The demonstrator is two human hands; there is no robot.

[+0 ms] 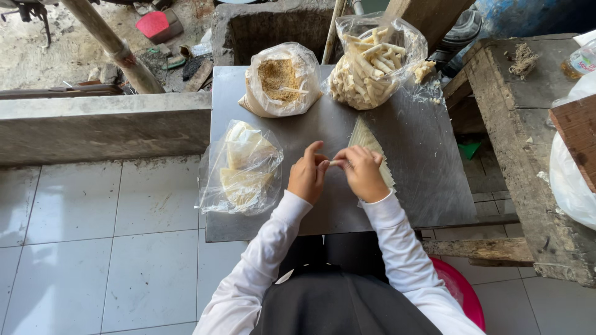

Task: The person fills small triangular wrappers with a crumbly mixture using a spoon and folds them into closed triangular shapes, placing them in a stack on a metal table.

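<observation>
My left hand [307,174] and my right hand [363,174] meet over the middle of a grey metal table [422,167]. Together they pinch a small pale roll [336,162] between their fingertips. Under my right hand lies a stack of thin pale wrapper sheets [366,141]. A clear bag of folded pale sheets [243,167] rests to the left of my left hand. At the table's far edge stand a bag of brown crumbly filling [280,79] and a clear bag of several finished pale rolls [371,62].
A low concrete ledge [99,127] runs left of the table above white floor tiles [93,242]. A rough wooden bench [528,136] stands on the right with a white bag [568,180]. A pink stool [462,288] shows beneath me.
</observation>
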